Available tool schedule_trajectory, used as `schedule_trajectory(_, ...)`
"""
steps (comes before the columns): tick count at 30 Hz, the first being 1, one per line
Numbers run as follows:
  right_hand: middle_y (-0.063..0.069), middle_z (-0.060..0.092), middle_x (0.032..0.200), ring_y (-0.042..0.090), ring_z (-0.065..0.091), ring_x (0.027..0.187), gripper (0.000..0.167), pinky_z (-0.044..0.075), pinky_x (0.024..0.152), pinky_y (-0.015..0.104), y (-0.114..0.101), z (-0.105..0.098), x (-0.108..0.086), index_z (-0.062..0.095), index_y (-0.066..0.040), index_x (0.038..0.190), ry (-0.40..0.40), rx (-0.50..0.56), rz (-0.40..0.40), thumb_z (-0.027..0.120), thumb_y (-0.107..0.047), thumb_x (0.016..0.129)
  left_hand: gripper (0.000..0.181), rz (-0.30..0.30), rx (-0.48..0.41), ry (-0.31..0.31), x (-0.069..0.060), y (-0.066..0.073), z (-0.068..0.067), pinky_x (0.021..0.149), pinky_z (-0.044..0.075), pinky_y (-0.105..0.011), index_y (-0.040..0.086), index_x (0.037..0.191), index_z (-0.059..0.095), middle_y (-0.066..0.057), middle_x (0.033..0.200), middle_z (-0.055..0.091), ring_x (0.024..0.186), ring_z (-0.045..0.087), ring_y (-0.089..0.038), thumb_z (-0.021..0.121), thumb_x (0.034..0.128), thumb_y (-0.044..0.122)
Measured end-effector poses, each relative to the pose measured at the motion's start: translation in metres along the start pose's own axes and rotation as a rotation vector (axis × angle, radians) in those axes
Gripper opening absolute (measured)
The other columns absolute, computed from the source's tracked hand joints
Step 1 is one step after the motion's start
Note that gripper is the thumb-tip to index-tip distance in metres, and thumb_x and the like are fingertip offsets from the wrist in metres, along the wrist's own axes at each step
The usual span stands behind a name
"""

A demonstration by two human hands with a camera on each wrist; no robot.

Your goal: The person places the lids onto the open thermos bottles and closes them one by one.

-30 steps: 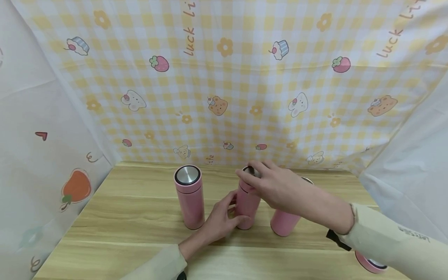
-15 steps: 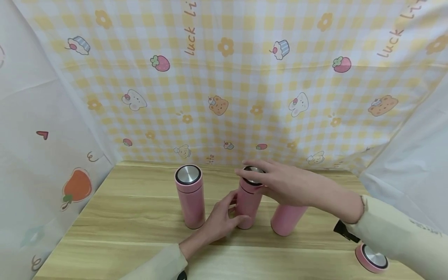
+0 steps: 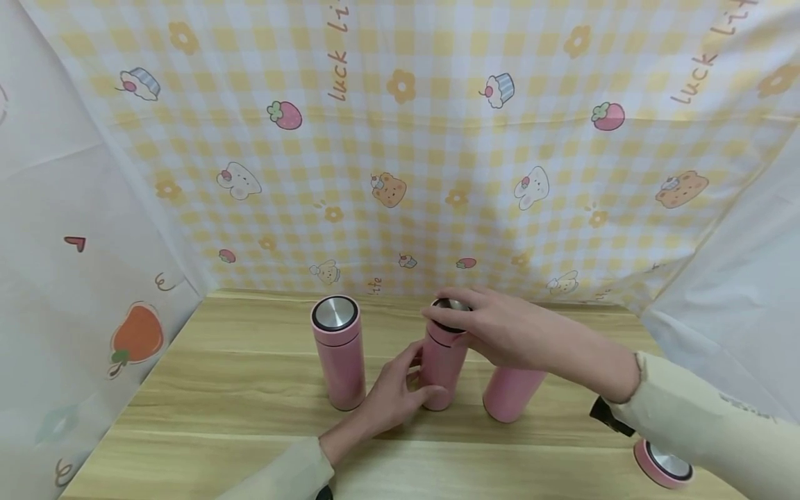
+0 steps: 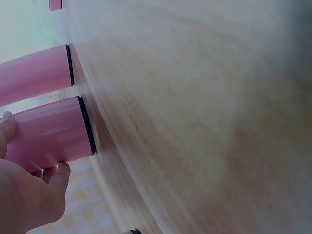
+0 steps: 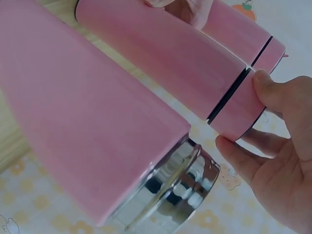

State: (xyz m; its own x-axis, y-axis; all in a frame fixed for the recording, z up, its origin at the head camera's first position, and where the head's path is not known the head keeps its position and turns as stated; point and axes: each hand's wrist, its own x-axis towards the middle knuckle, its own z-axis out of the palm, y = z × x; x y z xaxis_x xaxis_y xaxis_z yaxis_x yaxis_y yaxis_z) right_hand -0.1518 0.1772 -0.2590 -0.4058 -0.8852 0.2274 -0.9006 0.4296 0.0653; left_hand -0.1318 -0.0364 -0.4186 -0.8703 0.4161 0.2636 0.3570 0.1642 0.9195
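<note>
In the head view, a pink thermos flask (image 3: pixel 445 368) stands upright at the middle of the table. My left hand (image 3: pixel 390 396) holds its lower body, fingers on the far side and thumb in front. My right hand (image 3: pixel 519 333) grips its lid (image 5: pixel 239 114) from the right; the right wrist view shows thumb and fingers pinching the lid's sides, with a dark line between lid and body. Just right stands a second thermos flask (image 3: pixel 511 394), partly hidden under my right hand. Its shiny metal neck (image 5: pixel 170 190) is uncovered in the right wrist view.
A third pink flask (image 3: pixel 342 368), lid on, stands left of my left hand. A loose pink lid (image 3: pixel 662 464) lies on the wooden table (image 3: pixel 250 430) at the front right, beside my right sleeve. A yellow-checked cloth (image 3: pixel 400 146) hangs behind the flasks.
My right hand has turned on the lid and its wrist has shifted right, then slightly back left. More of the lid's metal top and the loose lid show. The left hand has stayed put.
</note>
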Motion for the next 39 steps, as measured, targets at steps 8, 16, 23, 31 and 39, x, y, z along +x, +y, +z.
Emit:
schedule_trajectory(8, 0.015, 0.059, 0.127, 0.032, 0.06, 0.11, 0.062, 0.059, 0.079, 0.039, -0.006, 0.003, 0.004, 0.061, -0.012, 0.139, 0.018, -0.094, 0.028, 0.085, -0.005, 0.082, 0.068, -0.014, 0.008, -0.003, 0.003, -0.027, 0.003, 0.104, 0.047, -0.035, 0.014, 0.148, 0.045, -0.002, 0.142, 0.054, 0.128, 0.053, -0.022, 0.08, 0.0902, 0.015)
schedule_trajectory(16, 0.014, 0.058, 0.123, 0.031, 0.063, 0.097, 0.058, 0.057, 0.054, 0.032, -0.011, 0.006, 0.006, 0.06, -0.012, 0.136, 0.003, -0.168, 0.093, 0.083, -0.008, 0.083, 0.066, -0.008, 0.008, -0.012, 0.002, -0.026, 0.001, 0.105, 0.047, -0.035, 0.014, 0.147, 0.046, -0.002, 0.142, 0.054, 0.128, 0.053, -0.022, 0.08, 0.0912, 0.022)
schedule_trajectory(23, 0.011, 0.058, 0.115, 0.026, 0.062, 0.086, 0.048, 0.051, 0.044, 0.028, -0.014, 0.008, 0.008, 0.062, -0.013, 0.131, 0.044, -0.222, 0.1, 0.082, -0.022, 0.089, 0.066, -0.019, 0.024, -0.019, 0.003, -0.027, 0.001, 0.105, 0.047, -0.033, 0.014, 0.148, 0.045, -0.002, 0.143, 0.053, 0.129, 0.053, -0.021, 0.08, 0.0916, 0.022)
schedule_trajectory(31, 0.01, 0.057, 0.114, 0.023, 0.061, 0.089, 0.054, 0.053, 0.047, 0.028, -0.01, 0.006, 0.006, 0.061, -0.012, 0.133, 0.051, -0.213, 0.064, 0.083, -0.031, 0.088, 0.068, -0.023, 0.029, -0.025, 0.003, -0.028, 0.002, 0.105, 0.046, -0.031, 0.014, 0.148, 0.045, -0.003, 0.143, 0.052, 0.129, 0.052, -0.02, 0.081, 0.0908, 0.021)
schedule_trajectory(39, 0.018, 0.051, 0.143, 0.033, 0.057, 0.121, 0.068, 0.06, 0.068, 0.034, 0.0, -0.006, -0.002, 0.054, -0.015, 0.147, -0.062, -0.033, 0.013, 0.081, -0.003, 0.086, 0.07, -0.011, 0.013, -0.029, 0.004, -0.028, 0.002, 0.104, 0.047, -0.029, 0.014, 0.15, 0.043, -0.002, 0.143, 0.053, 0.128, 0.053, -0.018, 0.08, 0.091, 0.021)
